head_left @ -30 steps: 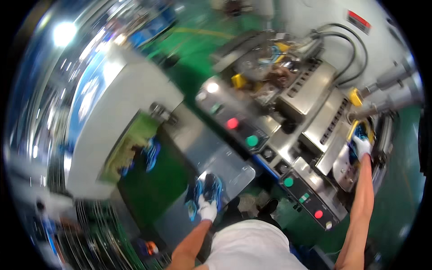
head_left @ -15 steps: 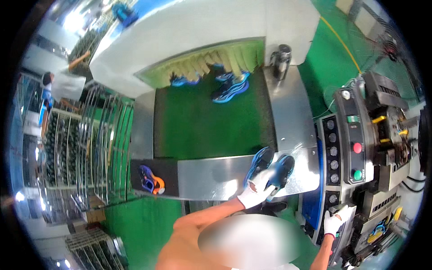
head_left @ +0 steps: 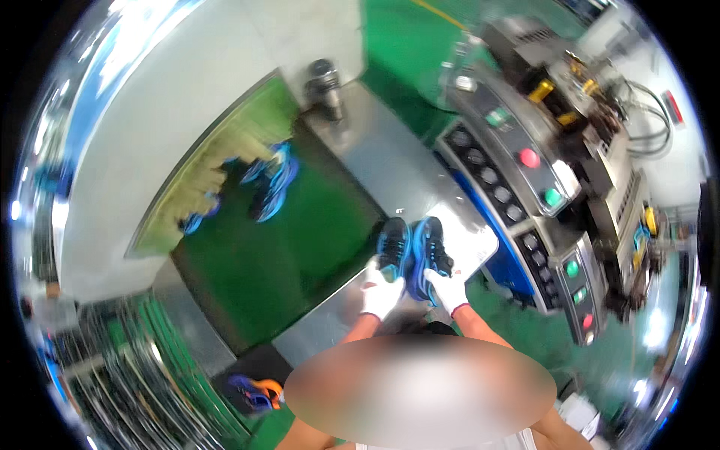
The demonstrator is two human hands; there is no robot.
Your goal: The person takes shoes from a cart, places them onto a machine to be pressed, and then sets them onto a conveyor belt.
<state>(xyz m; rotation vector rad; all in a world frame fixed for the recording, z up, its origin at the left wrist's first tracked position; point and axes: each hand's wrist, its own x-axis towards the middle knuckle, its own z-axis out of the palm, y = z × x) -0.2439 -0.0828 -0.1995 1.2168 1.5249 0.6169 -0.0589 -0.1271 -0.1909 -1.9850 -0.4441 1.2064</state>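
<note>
Both my hands wear white gloves and are closed on a pair of black-and-blue sneakers. My left hand (head_left: 381, 294) grips the heel end of the left sneaker (head_left: 393, 244). In my right hand (head_left: 448, 289) is the heel end of the right sneaker (head_left: 429, 247). The sneakers lie side by side, toes pointing away from me, over the metal ledge (head_left: 322, 315) of a conveyor. Some fingers are hidden behind the shoes. More blue-and-black sneakers (head_left: 274, 187) sit on the green belt (head_left: 300, 247) by the strip curtain.
A machine (head_left: 517, 165) with dials and red and green buttons stands at the right. A dark flask (head_left: 325, 90) rests on the far metal side. At lower left, an orange-and-purple shoe (head_left: 255, 394) lies on a black mat, near a metal rack (head_left: 150, 367).
My view has swung to the right. My right hand has left the machine's controls and taken the right sneaker, while my left hand now holds the left one.
</note>
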